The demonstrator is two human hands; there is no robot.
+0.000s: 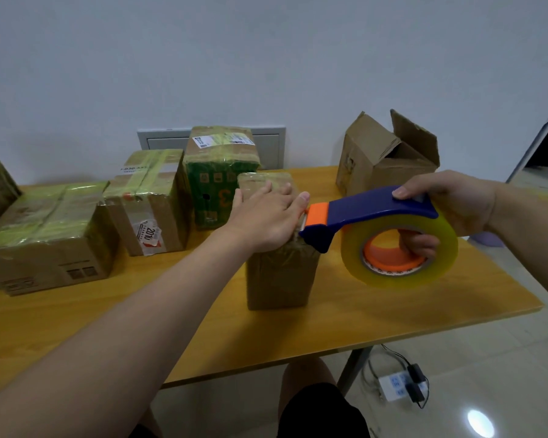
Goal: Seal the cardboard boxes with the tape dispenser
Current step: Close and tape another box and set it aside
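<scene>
Left hand is pressing flat-fingered on small cardboard box, probably light, tippy. Right hand, 3 o'clock, is gripping tape dispenser by handle.

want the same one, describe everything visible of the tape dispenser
The tape dispenser has a blue plastic body, an orange guard at its blade end and an orange hub carrying a roll of yellowish clear tape. The right hand grips it, fingers through the hub. Its blade end meets the top edge of the small box beside the left hand.
</scene>
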